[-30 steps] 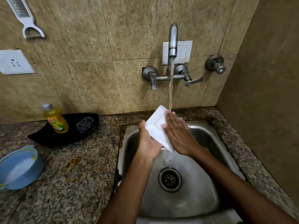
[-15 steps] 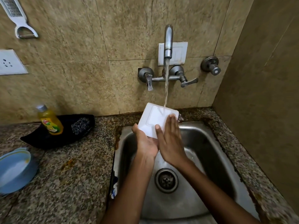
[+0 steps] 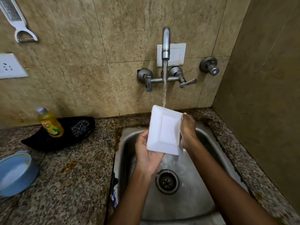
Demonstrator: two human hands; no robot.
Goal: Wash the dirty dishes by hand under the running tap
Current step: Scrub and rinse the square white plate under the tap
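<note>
Tan wall tiles (image 3: 78, 65) back a steel sink (image 3: 209, 161), and over its basin both hands hold a white square plate (image 3: 165, 130) tilted toward the camera: the left hand (image 3: 148, 153) cups its lower left corner from underneath, the right hand (image 3: 188, 130) curls round its right edge. Just above the grip, water from the tap (image 3: 165, 44) lands on the plate's far edge; straight below it sits the drain (image 3: 167, 181). Farther left, on the speckled counter (image 3: 73, 176), a black dish (image 3: 43, 141) holds a yellow soap bottle (image 3: 50, 123) and a scrubber (image 3: 80, 128), with a blue bowl (image 3: 15, 172) beyond.
</note>
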